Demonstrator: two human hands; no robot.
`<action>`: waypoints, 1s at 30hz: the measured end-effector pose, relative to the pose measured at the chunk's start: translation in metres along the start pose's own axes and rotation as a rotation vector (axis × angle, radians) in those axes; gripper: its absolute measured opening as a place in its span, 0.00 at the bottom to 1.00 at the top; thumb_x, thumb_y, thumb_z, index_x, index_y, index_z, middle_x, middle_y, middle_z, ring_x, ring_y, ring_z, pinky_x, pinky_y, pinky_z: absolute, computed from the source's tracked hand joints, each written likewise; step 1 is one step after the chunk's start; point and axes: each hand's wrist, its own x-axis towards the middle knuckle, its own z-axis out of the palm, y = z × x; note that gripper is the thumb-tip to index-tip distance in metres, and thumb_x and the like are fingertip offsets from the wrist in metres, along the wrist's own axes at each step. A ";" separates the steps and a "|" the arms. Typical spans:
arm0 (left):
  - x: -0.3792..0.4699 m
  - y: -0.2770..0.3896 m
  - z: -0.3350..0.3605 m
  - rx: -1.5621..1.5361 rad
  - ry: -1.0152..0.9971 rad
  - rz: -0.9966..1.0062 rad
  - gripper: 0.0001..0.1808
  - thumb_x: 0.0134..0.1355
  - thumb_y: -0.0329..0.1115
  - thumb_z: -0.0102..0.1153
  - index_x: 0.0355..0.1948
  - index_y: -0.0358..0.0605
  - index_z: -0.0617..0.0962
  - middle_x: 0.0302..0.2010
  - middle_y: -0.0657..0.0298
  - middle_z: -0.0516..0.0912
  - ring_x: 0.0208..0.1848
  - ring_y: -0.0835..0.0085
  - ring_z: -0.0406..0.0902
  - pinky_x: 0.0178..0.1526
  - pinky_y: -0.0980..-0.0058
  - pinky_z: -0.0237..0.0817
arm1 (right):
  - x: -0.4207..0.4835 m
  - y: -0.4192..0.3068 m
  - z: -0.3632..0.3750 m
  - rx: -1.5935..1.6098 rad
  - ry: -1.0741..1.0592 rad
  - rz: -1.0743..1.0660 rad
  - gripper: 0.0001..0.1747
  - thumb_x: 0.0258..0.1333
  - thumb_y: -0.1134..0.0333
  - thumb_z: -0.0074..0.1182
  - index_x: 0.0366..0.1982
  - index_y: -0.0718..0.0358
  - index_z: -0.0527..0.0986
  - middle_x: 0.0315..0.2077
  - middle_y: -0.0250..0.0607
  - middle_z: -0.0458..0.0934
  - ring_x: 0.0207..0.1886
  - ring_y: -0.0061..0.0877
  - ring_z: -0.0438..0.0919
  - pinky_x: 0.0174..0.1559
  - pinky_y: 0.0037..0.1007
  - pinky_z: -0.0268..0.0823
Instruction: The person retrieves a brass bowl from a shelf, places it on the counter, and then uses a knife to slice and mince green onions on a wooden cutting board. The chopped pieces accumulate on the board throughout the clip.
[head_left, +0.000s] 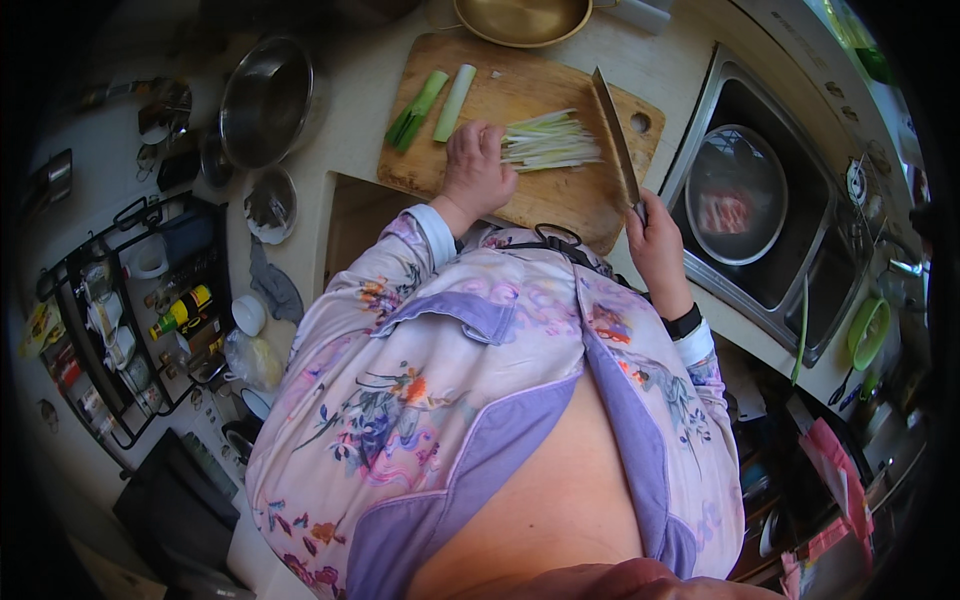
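Observation:
My right hand (658, 244) grips the handle of a kitchen knife (619, 139), whose long blade points away from me over the right part of a wooden cutting board (555, 196). Fingers curled, my left hand (478, 166) rests at the left end of a pile of thin leek or scallion strips (553, 141); whether it pinches any is hidden. Two uncut lengths of stalk lie left of the strips: a green, leafy one (417, 112) and a paler one (454, 103). The blade stands to the right of the strips, apart from them.
A brass-coloured pan (525, 21) stands beyond the board. On the right, a double sink (806, 300) holds a round metal bowl (736, 169) with meat (724, 211) in it. Leftward are a steel bowl (267, 101), a smaller dish (270, 205), a grey cloth (274, 281) and a black rack (176, 285).

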 end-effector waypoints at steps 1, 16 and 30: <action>0.004 0.002 0.001 -0.021 0.029 0.050 0.33 0.45 0.37 0.61 0.53 0.40 0.66 0.55 0.46 0.62 0.59 0.48 0.58 0.61 0.54 0.50 | -0.001 -0.001 0.001 -0.017 -0.003 -0.004 0.18 0.55 0.67 0.53 0.48 0.62 0.71 0.36 0.54 0.77 0.40 0.47 0.77 0.40 0.37 0.70; 0.043 0.041 0.056 -0.013 -0.069 0.135 0.44 0.40 0.38 0.59 0.59 0.33 0.59 0.54 0.44 0.64 0.60 0.48 0.57 0.63 0.51 0.44 | -0.005 -0.015 0.014 -0.060 -0.017 0.019 0.18 0.55 0.66 0.51 0.48 0.60 0.70 0.37 0.51 0.77 0.40 0.47 0.76 0.40 0.40 0.69; 0.039 0.044 0.056 0.029 -0.080 0.136 0.46 0.39 0.39 0.60 0.60 0.34 0.57 0.59 0.45 0.58 0.65 0.48 0.50 0.67 0.42 0.28 | -0.001 -0.016 0.012 -0.017 -0.042 0.020 0.18 0.54 0.66 0.52 0.48 0.61 0.70 0.37 0.52 0.77 0.41 0.47 0.76 0.41 0.39 0.69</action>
